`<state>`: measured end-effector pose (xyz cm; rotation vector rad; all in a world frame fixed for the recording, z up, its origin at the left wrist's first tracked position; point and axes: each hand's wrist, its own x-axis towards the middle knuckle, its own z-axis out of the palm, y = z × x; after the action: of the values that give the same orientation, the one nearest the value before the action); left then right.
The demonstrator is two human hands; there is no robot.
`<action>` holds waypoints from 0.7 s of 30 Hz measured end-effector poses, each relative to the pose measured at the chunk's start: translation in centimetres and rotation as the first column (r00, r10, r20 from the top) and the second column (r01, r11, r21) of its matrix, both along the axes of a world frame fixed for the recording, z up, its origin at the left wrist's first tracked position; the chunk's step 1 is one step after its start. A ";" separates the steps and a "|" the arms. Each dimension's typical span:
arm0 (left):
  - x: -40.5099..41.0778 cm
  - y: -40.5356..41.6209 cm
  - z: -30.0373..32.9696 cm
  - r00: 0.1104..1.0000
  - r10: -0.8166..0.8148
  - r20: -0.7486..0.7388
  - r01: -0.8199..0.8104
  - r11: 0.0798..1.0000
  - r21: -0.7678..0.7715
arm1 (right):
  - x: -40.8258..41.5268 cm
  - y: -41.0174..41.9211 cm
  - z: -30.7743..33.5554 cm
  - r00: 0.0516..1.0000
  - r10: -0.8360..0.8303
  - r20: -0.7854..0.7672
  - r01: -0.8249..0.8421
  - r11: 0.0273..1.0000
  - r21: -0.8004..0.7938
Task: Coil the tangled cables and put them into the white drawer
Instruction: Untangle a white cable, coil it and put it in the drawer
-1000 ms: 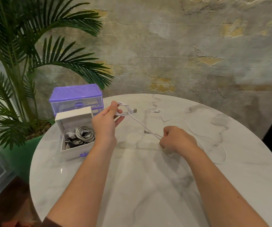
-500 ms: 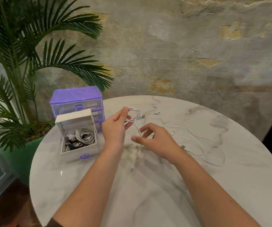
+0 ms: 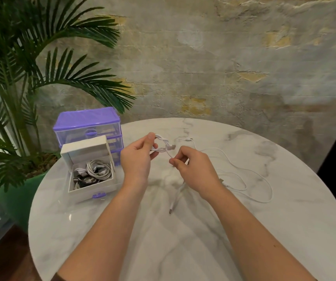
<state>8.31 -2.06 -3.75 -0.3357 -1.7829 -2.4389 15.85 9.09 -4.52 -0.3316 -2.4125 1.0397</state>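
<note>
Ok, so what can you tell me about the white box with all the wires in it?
The white drawer is a small square box, open on top, that looks like plastic. A little purple handle sits on its front wall. It stands pulled out on the marble table, in front of the purple drawer unit and left of the left hand. Inside lie coiled cables, white ones on top and darker ones beneath. Neither hand touches it.

The round surface (image 3: 284, 230) looks like glossy veined marble, the far-left purple organizer (image 3: 87, 126) is clear shiny plastic, the white drawer (image 3: 91, 188) matt, and the white cable (image 3: 250, 173) smooth.
</note>
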 end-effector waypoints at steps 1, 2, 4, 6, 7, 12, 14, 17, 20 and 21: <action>-0.1 0.0 -0.1 0.999 -0.039 0.001 0.039 0.999 -0.034 | 0.0 0.1 -0.1 1.000 -0.006 0.001 0.006 1.000 0.010; -0.1 0.1 -0.1 0.996 -0.094 0.009 0.094 0.993 -0.073 | -0.1 0.3 -0.2 1.000 -0.015 0.007 0.015 1.000 0.009; -0.1 0.3 -0.3 0.978 -0.205 0.035 0.208 0.964 -0.166 | -0.1 0.8 -0.5 0.999 -0.037 0.022 0.038 0.999 -0.035; 0.0 0.5 -0.5 0.960 -0.274 0.049 0.277 0.923 -0.266 | -0.1 1.1 -0.7 0.998 -0.058 0.019 0.060 0.994 -0.090; 0.1 0.5 -0.5 0.951 -0.303 0.061 0.307 0.903 -0.302 | -0.2 1.2 -0.7 0.998 -0.064 0.007 0.064 0.991 -0.115; 0.2 0.2 -0.2 0.916 -0.364 0.170 0.399 0.868 -0.296 | -0.4 1.0 -0.8 0.996 -0.086 -0.005 0.084 0.983 -0.161; 0.4 0.1 -0.1 0.915 -0.356 0.189 0.398 0.876 -0.272 | -0.3 0.9 -0.6 0.996 -0.090 -0.004 0.088 0.980 -0.177; 0.8 0.4 -0.2 0.913 -0.354 0.204 0.402 0.866 -0.298 | -0.1 0.9 -0.4 0.997 -0.076 0.009 0.077 0.980 -0.181; 0.8 0.6 -0.2 0.908 -0.344 0.239 0.401 0.880 -0.255 | 0.0 0.8 -0.2 0.998 -0.057 -0.025 0.051 0.981 -0.185; 0.7 0.6 -0.2 0.900 -0.354 0.253 0.409 0.888 -0.210 | -0.1 0.9 -0.1 0.997 -0.056 -0.048 0.046 0.979 -0.198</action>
<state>9.05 -1.49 -3.95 -0.5183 -2.3361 -2.5716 15.79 9.94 -4.61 -0.4255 -2.2470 1.2514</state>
